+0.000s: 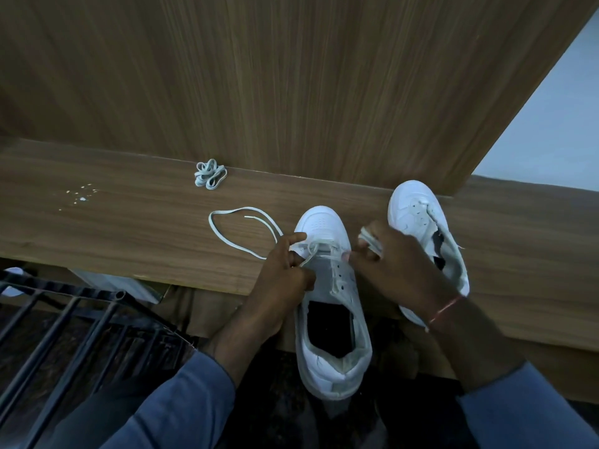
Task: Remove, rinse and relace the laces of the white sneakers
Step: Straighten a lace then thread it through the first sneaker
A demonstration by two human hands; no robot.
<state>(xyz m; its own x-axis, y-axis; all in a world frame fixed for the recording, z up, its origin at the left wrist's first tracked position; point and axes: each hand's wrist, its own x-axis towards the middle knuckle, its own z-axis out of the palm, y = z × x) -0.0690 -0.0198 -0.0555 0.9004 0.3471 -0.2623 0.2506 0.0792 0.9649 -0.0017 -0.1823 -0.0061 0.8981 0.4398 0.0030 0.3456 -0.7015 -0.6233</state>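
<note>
A white sneaker (327, 228) lies toe-away on the wooden ledge (129, 228), its heel hanging over the front edge. My left hand (285, 267) pinches a white lace (227, 212) at the lower eyelets; the lace's free end loops out to the left on the ledge. My right hand (395, 264) holds a bunched part of the same lace at the sneaker's right side. A second white sneaker (418, 209) lies behind my right hand, partly hidden. A bundled lace (210, 174) sits against the back panel.
A tall wooden panel (291, 76) rises behind the ledge. Small white specks (81, 192) dot the ledge at left. A black metal rack (64, 319) stands below the ledge at lower left. White wall (551, 124) shows at right.
</note>
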